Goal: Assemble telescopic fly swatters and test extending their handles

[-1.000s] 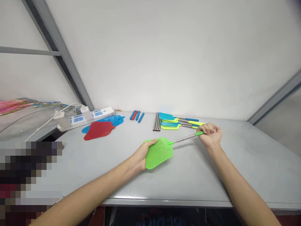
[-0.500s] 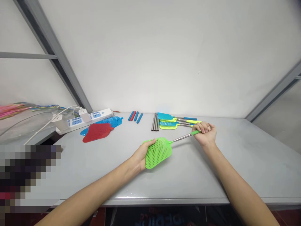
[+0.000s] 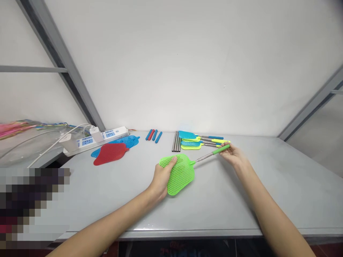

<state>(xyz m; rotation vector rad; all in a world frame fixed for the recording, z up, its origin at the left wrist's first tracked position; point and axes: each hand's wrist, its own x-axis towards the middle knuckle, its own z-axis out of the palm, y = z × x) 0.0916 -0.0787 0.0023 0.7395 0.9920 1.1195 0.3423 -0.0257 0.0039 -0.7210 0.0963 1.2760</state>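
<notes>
A bright green fly swatter (image 3: 181,175) with a perforated head is held slightly above the table, tilted up to the right. My left hand (image 3: 162,178) grips the left side of its head, thumb on top and fingers hidden beneath. At the other end, my right hand (image 3: 232,154) lightly holds the green handle sleeve (image 3: 221,149) in its fingers, and the sleeve's end shows. A thin metal shaft (image 3: 205,157) joins head and sleeve. Behind lie several blue and yellow-green fly swatters (image 3: 188,135) with metal shafts.
Several metal tubes (image 3: 176,142) lie left of the swatter pile, and several blue and red handle sleeves (image 3: 154,135) farther left. Red (image 3: 111,154) and blue swatter heads (image 3: 133,141) lie beside a white power strip (image 3: 116,132). The wall (image 3: 171,71) closes off the back.
My right hand has loosened its wrap and turned palm-up, exposing more of the green sleeve. The swatter's head has shifted slightly left, still in my left hand.
</notes>
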